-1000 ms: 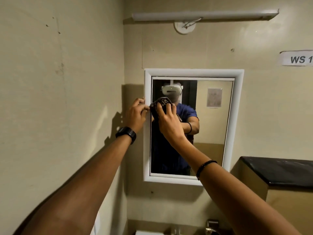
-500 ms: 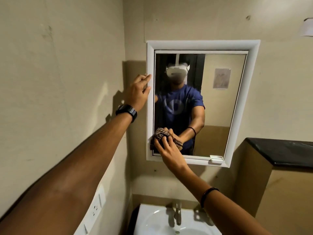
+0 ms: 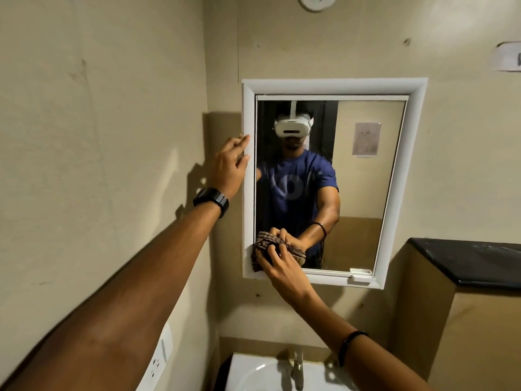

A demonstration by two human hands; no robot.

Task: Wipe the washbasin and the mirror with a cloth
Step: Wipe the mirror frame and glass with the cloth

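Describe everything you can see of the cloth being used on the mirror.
The cloth is a small, dark brown checked rag that looks like woven cotton, bunched into a crumpled wad. The right hand presses it flat against the lower left corner of the mirror, fingers spread over it. Its lower edge overlaps the white frame. The glass reflects part of it just above the hand. Whether it is wet or dry cannot be told.

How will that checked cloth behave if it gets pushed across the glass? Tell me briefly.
The checked cloth is bunched under the right hand at the mirror's lower left corner, so it is probably soft and floppy. It likely weighs little, since one hand's grip holds it. Loose folds may drag or slip out.
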